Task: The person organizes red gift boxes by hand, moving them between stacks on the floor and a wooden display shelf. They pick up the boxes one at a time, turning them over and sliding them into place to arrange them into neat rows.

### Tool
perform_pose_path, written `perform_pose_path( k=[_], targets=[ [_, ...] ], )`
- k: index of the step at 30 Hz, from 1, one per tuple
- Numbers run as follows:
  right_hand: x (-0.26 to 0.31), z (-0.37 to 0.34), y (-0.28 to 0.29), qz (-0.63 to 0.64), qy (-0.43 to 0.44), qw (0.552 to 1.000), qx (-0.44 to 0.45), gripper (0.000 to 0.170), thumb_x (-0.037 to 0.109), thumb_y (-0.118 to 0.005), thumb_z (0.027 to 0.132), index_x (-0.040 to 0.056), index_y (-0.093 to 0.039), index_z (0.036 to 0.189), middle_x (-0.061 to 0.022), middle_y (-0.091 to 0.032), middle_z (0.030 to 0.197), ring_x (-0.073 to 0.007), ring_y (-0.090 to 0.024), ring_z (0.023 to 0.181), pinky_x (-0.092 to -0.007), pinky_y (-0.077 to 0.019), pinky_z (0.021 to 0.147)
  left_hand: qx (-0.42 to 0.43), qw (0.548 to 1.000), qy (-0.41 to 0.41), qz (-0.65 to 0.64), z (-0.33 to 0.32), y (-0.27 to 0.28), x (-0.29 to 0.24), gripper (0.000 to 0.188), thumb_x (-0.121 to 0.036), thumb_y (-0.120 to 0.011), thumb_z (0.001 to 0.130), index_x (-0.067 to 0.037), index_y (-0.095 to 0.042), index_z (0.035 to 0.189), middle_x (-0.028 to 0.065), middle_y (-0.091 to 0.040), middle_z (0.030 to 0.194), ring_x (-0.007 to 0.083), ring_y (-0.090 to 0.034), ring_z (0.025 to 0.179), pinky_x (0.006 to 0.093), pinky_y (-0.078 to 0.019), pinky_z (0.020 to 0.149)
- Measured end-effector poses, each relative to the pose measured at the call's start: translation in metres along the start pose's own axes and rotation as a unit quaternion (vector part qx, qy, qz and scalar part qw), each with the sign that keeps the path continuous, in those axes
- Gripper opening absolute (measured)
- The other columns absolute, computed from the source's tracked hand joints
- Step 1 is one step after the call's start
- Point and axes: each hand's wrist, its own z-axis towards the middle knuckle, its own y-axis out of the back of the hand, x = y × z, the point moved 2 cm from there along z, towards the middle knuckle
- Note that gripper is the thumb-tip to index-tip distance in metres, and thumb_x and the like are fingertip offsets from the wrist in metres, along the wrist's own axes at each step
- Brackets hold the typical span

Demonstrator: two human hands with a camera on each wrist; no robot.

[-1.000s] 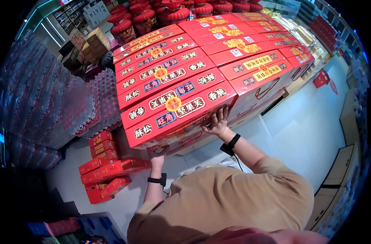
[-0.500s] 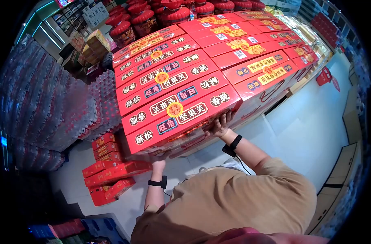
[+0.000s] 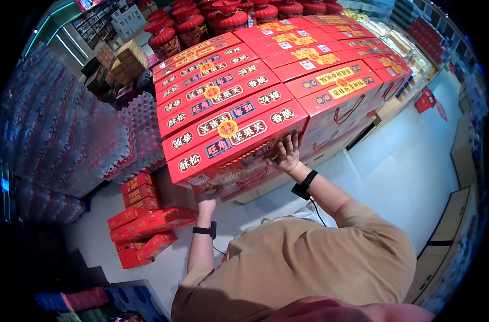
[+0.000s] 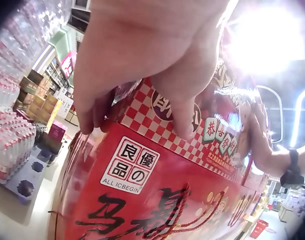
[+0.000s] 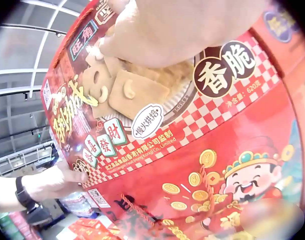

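A red gift box (image 3: 239, 140) with Chinese lettering lies at the near end of a wide stack of similar boxes. My left hand (image 3: 206, 204) holds its lower left front corner in the head view. In the left wrist view the thumb (image 4: 181, 112) lies on the checkered front face, and the other fingers go around the side. My right hand (image 3: 285, 155) rests with spread fingers against the front face near its right end. In the right wrist view, a biscuit picture and a rope handle (image 5: 205, 172) show on the front.
Red boxes (image 3: 148, 222) are piled on the floor to the left. Shrink-wrapped bottles (image 3: 57, 129) tower behind them. Red jars (image 3: 223, 21) stand beyond the stack. A red basket (image 3: 425, 100) sits on the pale floor (image 3: 384, 161) at right.
The head view has shifted slightly, down and back up. Both hands stay on the front box, and a little more of its front face shows now than half a second ago.
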Motion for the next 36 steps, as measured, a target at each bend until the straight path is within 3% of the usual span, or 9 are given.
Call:
perform_pose_path(
  k=[8, 11, 16, 18, 20, 22, 27, 32, 36],
  targets=[
    [0.009, 0.018, 0.037, 0.054, -0.040, 0.996, 0.056, 0.100, 0.041, -0.082, 0.076, 0.0191, -0.030, 0.158, -0.0180, -0.025, 0.163, -0.0489, -0.024, 0.149, -0.0647, -0.0256, 0.116, 0.031, 0.994, 0.043, -0.093, 0.002, -0.006, -0.024, 0.064, 0.000, -0.090, 0.066, 0.000, -0.059, 0.123, 0.0102, -0.071, 0.109, 0.0181, -0.067, 0.098, 0.0359, -0.0578, 0.084],
    [0.006, 0.021, 0.046, 0.062, -0.047, 0.995, 0.070, 0.087, 0.039, -0.079, 0.079, 0.0221, -0.038, 0.154, -0.0143, -0.033, 0.161, -0.0438, -0.027, 0.149, -0.0607, -0.0257, 0.117, 0.026, 0.998, 0.019, -0.057, 0.005, -0.004, -0.018, 0.065, 0.001, -0.090, 0.066, 0.000, -0.058, 0.123, 0.0106, -0.070, 0.110, 0.0191, -0.067, 0.097, 0.0359, -0.0583, 0.084],
    [0.005, 0.025, 0.061, 0.078, -0.074, 0.987, 0.120, 0.077, 0.035, -0.077, 0.080, 0.0217, -0.047, 0.149, -0.0169, -0.035, 0.159, -0.0441, -0.029, 0.148, -0.0606, -0.0257, 0.117, -0.006, 1.000, -0.002, -0.022, 0.011, -0.004, 0.018, 0.067, -0.003, -0.092, 0.065, 0.000, -0.058, 0.123, 0.0108, -0.070, 0.110, 0.0223, -0.067, 0.098, 0.0372, -0.0581, 0.084],
    [0.005, 0.019, 0.068, 0.085, -0.081, 0.984, 0.133, 0.075, 0.033, -0.078, 0.079, 0.0209, -0.048, 0.147, -0.0186, -0.035, 0.159, -0.0450, -0.031, 0.147, -0.0612, -0.0268, 0.117, 0.001, 0.983, 0.063, -0.170, 0.003, -0.007, -0.010, 0.068, -0.008, -0.093, 0.065, 0.000, -0.059, 0.123, 0.0113, -0.071, 0.110, 0.0224, -0.067, 0.099, 0.0377, -0.0573, 0.086],
    [0.003, 0.010, 0.072, 0.082, -0.084, 0.982, 0.148, 0.076, 0.031, -0.079, 0.078, 0.0194, -0.049, 0.146, -0.0206, -0.034, 0.159, -0.0463, -0.032, 0.146, -0.0620, -0.0289, 0.115, -0.004, 0.989, 0.075, -0.127, 0.002, -0.006, -0.037, 0.070, -0.012, -0.094, 0.065, 0.001, -0.059, 0.123, 0.0118, -0.071, 0.111, 0.0222, -0.067, 0.100, 0.0382, -0.0564, 0.087],
    [0.000, 0.003, 0.076, 0.073, -0.097, 0.975, 0.184, 0.074, 0.031, -0.080, 0.076, 0.0187, -0.051, 0.144, -0.0216, -0.035, 0.158, -0.0460, -0.034, 0.144, -0.0616, -0.0291, 0.116, -0.018, 0.993, 0.039, 0.112, -0.005, -0.001, -0.049, 0.072, -0.016, -0.095, 0.064, 0.001, -0.059, 0.124, 0.0125, -0.071, 0.113, 0.0216, -0.067, 0.101, 0.0386, -0.0555, 0.089],
    [-0.008, -0.009, 0.085, 0.069, -0.115, 0.962, 0.236, 0.067, 0.034, -0.078, 0.076, 0.0165, -0.057, 0.137, -0.0212, -0.038, 0.155, -0.0433, -0.041, 0.137, -0.0592, -0.0315, 0.115, -0.005, 0.999, 0.008, 0.050, 0.002, 0.000, -0.003, 0.074, -0.014, -0.096, 0.063, 0.001, -0.059, 0.124, 0.0122, -0.070, 0.114, 0.0220, -0.066, 0.102, 0.0385, -0.0547, 0.089],
    [-0.016, -0.018, 0.096, 0.091, -0.141, 0.938, 0.302, 0.067, 0.033, -0.078, 0.076, 0.0130, -0.056, 0.137, -0.0210, -0.041, 0.151, -0.0422, -0.045, 0.132, -0.0546, -0.0378, 0.111, -0.017, 0.998, -0.013, 0.054, -0.005, -0.002, -0.034, 0.072, -0.009, -0.095, 0.063, 0.002, -0.058, 0.124, 0.0109, -0.069, 0.115, 0.0222, -0.065, 0.102, 0.0386, -0.0543, 0.089],
    [-0.034, -0.035, 0.100, 0.113, -0.178, 0.911, 0.355, 0.065, 0.031, -0.078, 0.077, 0.0097, -0.057, 0.135, -0.0204, -0.044, 0.146, -0.0391, -0.049, 0.129, -0.0488, -0.0442, 0.107, -0.020, 1.000, -0.009, 0.014, -0.005, -0.006, -0.019, 0.069, -0.009, -0.093, 0.065, 0.001, -0.058, 0.124, 0.0115, -0.068, 0.116, 0.0228, -0.065, 0.104, 0.0380, -0.0538, 0.090]
  ],
)
